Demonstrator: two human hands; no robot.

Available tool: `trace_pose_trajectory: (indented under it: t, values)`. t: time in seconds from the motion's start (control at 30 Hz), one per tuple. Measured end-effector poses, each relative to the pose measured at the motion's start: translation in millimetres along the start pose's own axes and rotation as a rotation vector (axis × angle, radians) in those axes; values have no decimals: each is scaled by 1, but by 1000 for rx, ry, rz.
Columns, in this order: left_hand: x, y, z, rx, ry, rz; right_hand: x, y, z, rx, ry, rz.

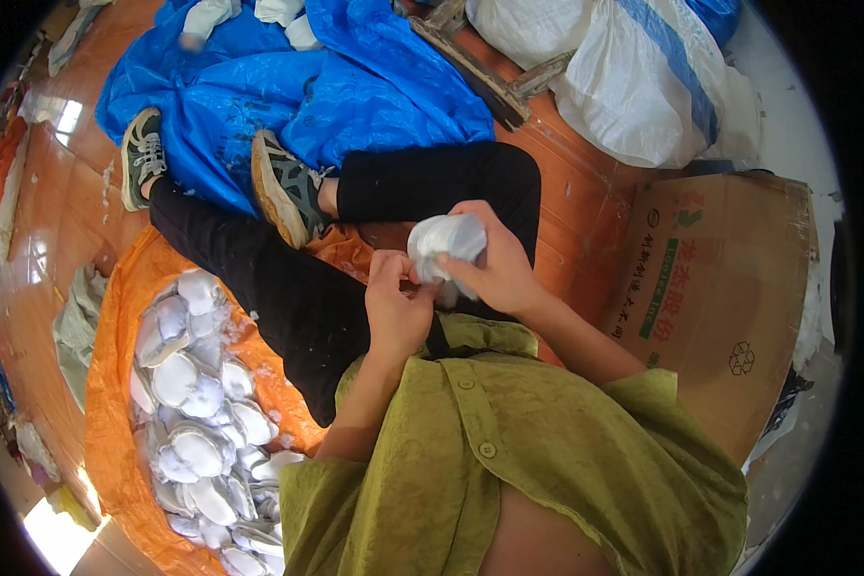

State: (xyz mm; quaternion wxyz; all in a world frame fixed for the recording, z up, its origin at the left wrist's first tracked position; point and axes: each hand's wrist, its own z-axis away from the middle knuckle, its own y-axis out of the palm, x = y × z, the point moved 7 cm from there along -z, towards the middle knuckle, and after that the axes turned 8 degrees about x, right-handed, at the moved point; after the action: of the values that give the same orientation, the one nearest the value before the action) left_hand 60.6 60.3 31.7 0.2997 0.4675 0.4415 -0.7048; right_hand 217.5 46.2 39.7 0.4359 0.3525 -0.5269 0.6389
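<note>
A white, rounded cup-shaped pad (448,235), or a small stack of them, is held up over my lap. My right hand (499,264) wraps round its right side, thumb across the front. Close against its lower left edge, my left hand (398,307) is closed, fingertips pinched together; whatever they grip is too small to make out. Similar white pads (202,451) lie heaped in an open orange sack (115,384) by my left leg, with bits of white fluff among them.
A blue plastic sack (221,106) spreads beyond my feet, white pieces (278,12) on top. Far right are a wooden stool (475,72) and a bulging white sack (634,96). A cardboard box (710,288) stands at my right. Grey cloth (80,322) lies left of the orange sack.
</note>
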Motion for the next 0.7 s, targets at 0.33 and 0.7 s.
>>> trace_pose_trajectory:
  t: [0.33, 0.7]
  values:
    - [-1, -14, -3, -141, -6, 124, -29, 20, 1, 20, 88, -446]
    - [42, -7, -14, 13, -124, 731, -24, 28, 8, 160, 162, -671]
